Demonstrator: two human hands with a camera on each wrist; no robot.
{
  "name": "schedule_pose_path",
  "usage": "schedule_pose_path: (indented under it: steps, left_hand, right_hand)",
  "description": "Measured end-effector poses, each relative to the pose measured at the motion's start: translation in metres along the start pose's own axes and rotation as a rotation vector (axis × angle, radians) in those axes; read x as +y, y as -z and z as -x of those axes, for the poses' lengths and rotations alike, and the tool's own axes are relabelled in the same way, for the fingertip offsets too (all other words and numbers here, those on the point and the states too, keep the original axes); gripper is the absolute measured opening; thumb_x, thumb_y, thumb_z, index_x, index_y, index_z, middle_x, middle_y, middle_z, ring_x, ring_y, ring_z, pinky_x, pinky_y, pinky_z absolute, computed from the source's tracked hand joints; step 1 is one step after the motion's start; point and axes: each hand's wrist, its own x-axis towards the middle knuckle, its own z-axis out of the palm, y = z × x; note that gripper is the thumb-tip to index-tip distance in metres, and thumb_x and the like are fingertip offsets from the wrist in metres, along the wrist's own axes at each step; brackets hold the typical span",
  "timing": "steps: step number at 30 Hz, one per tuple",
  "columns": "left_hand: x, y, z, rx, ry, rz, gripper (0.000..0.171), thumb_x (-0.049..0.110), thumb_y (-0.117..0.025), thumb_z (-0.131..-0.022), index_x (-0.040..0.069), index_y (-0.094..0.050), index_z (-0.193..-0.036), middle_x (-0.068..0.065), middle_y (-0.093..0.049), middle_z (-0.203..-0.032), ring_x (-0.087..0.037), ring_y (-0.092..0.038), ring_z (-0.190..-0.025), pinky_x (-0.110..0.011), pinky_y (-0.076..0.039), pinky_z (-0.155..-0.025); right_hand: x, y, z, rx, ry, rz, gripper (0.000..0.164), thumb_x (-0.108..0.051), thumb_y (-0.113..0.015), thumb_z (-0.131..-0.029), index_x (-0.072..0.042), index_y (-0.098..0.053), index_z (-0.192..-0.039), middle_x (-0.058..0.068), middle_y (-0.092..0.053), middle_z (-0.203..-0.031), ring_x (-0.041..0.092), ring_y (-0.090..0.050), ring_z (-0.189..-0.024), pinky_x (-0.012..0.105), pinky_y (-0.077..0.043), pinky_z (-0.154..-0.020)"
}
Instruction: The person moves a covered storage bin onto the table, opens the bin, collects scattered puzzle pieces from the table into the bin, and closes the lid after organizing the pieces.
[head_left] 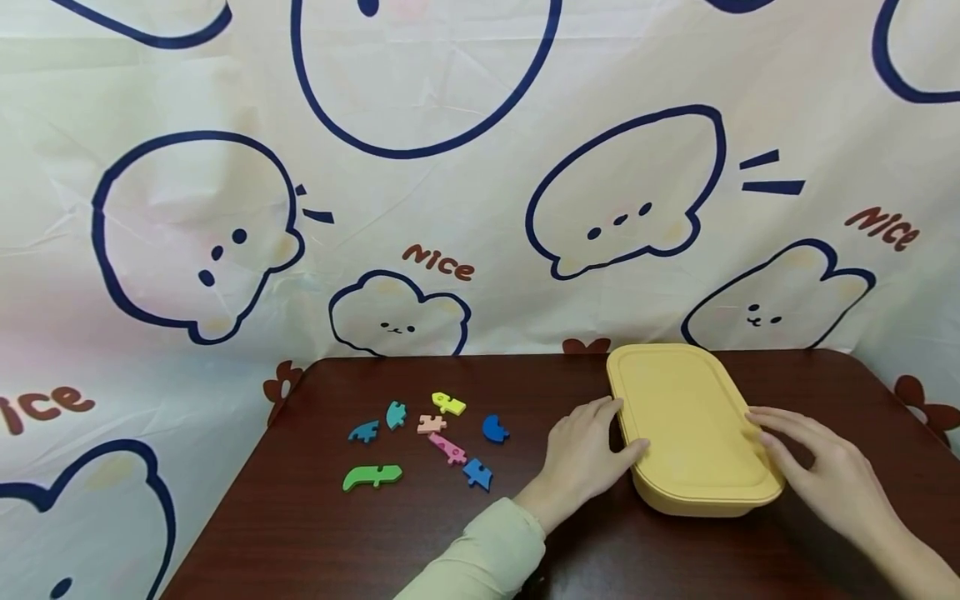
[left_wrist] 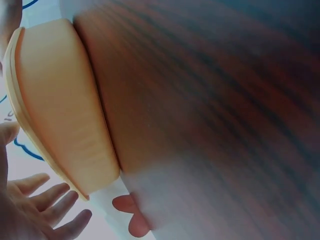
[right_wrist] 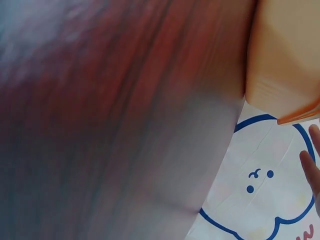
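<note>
A lidded yellow box [head_left: 686, 425] stands on the right part of the brown table, its lid on. On its left side is my left hand [head_left: 581, 450], the thumb at the lid's edge. In the left wrist view, the left hand's loosely spread fingers [left_wrist: 60, 207] lie beside the lid rim of the yellow box [left_wrist: 65, 110]. At the box's right edge my right hand [head_left: 828, 471] has its thumb and fingers against the lid rim. Only fingertips [right_wrist: 311, 170] of that hand show in the right wrist view, extended near the box [right_wrist: 285, 55].
Several colourful puzzle pieces lie left of the box, among them a green piece [head_left: 372, 476], a pink piece [head_left: 447, 448], a yellow piece [head_left: 448, 404] and a dark blue piece [head_left: 495, 429]. Behind the brown table [head_left: 300, 542] hangs a cartoon-printed cloth [head_left: 480, 208].
</note>
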Motion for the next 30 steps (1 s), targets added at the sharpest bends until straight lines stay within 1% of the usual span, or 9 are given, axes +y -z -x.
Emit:
schedule_pose_path:
  steps: [4, 10, 11, 16, 18, 22, 26, 27, 30]
  left_hand:
    - [0.002, -0.001, -0.003, -0.015, 0.069, 0.081, 0.065, 0.064, -0.054, -0.093, 0.025, -0.052, -0.144, 0.008, -0.053, -0.142, -0.013, -0.051, -0.128, -0.037, -0.046, -0.099]
    - [0.003, -0.003, -0.007, -0.049, 0.153, 0.203, 0.066, 0.062, -0.057, -0.092, 0.025, -0.049, -0.146, 0.008, -0.051, -0.143, -0.015, -0.048, -0.131, -0.044, -0.044, -0.101]
    - [0.002, -0.004, -0.007, -0.05, 0.16, 0.214, 0.067, 0.062, -0.058, -0.092, 0.025, -0.048, -0.146, 0.008, -0.05, -0.144, -0.015, -0.047, -0.131, -0.044, -0.044, -0.101]
    - [0.0, -0.005, -0.009, -0.055, 0.18, 0.229, 0.068, 0.063, -0.059, -0.091, 0.024, -0.049, -0.146, 0.007, -0.051, -0.143, -0.016, -0.048, -0.131, -0.045, -0.044, -0.101]
    - [-0.001, -0.005, -0.009, -0.061, 0.188, 0.225, 0.069, 0.063, -0.059, -0.091, 0.023, -0.049, -0.146, 0.006, -0.051, -0.143, -0.016, -0.048, -0.131, -0.045, -0.044, -0.101]
    - [0.0, -0.004, -0.011, -0.082, 0.2, 0.213, 0.069, 0.065, -0.058, -0.09, 0.024, -0.051, -0.145, 0.006, -0.051, -0.143, -0.016, -0.047, -0.132, -0.045, -0.043, -0.101]
    - [0.001, -0.005, -0.011, -0.097, 0.202, 0.195, 0.07, 0.067, -0.057, -0.089, 0.025, -0.051, -0.144, 0.007, -0.052, -0.142, -0.015, -0.047, -0.131, -0.045, -0.043, -0.101]
    - [0.001, -0.005, -0.012, -0.099, 0.202, 0.189, 0.071, 0.068, -0.057, -0.089, 0.025, -0.051, -0.144, 0.007, -0.052, -0.142, -0.015, -0.047, -0.131, -0.045, -0.043, -0.102]
    - [0.002, -0.006, -0.011, -0.103, 0.205, 0.173, 0.072, 0.07, -0.056, -0.088, 0.025, -0.051, -0.144, 0.007, -0.053, -0.141, -0.015, -0.047, -0.131, -0.044, -0.042, -0.102]
  right_hand:
    - [-0.001, 0.0, -0.003, -0.015, -0.074, 0.001, 0.028, -0.015, -0.069, -0.095, -0.015, -0.07, -0.123, 0.012, -0.065, -0.122, -0.026, -0.031, -0.114, -0.003, -0.019, -0.087]
    - [0.002, -0.002, -0.006, -0.034, -0.149, 0.0, 0.03, -0.024, -0.067, -0.096, -0.015, -0.068, -0.125, 0.009, -0.064, -0.122, -0.027, -0.03, -0.111, 0.0, -0.021, -0.088]
    - [0.003, -0.002, -0.007, -0.035, -0.164, -0.004, 0.03, -0.025, -0.067, -0.096, -0.015, -0.068, -0.125, 0.003, -0.064, -0.121, -0.027, -0.032, -0.11, 0.0, -0.021, -0.087]
    - [0.005, -0.003, -0.011, -0.036, -0.222, -0.032, 0.031, -0.024, -0.069, -0.095, -0.012, -0.069, -0.123, 0.004, -0.067, -0.111, -0.023, -0.039, -0.098, 0.004, -0.031, -0.075]
    - [0.005, -0.004, -0.013, -0.043, -0.238, -0.034, 0.032, -0.023, -0.07, -0.095, -0.009, -0.068, -0.123, 0.016, -0.068, -0.108, -0.021, -0.04, -0.094, 0.006, -0.034, -0.07]
    - [0.006, -0.004, -0.015, -0.096, -0.299, -0.025, 0.039, -0.028, -0.067, -0.096, -0.004, -0.065, -0.128, 0.023, -0.065, -0.116, 0.013, -0.057, -0.107, 0.021, -0.041, -0.076]
    - [0.007, -0.005, -0.018, -0.207, -0.392, -0.033, 0.054, -0.038, -0.061, -0.098, 0.001, -0.056, -0.136, 0.034, -0.055, -0.128, 0.049, -0.05, -0.114, 0.048, -0.043, -0.079]
    - [0.007, -0.005, -0.018, -0.225, -0.405, -0.035, 0.057, -0.04, -0.061, -0.098, 0.002, -0.055, -0.137, 0.035, -0.054, -0.128, 0.051, -0.051, -0.113, 0.05, -0.044, -0.077]
    - [0.008, -0.008, -0.019, -0.247, -0.425, -0.037, 0.06, -0.043, -0.061, -0.098, 0.002, -0.054, -0.137, 0.035, -0.056, -0.124, 0.048, -0.056, -0.106, 0.032, -0.046, -0.068]
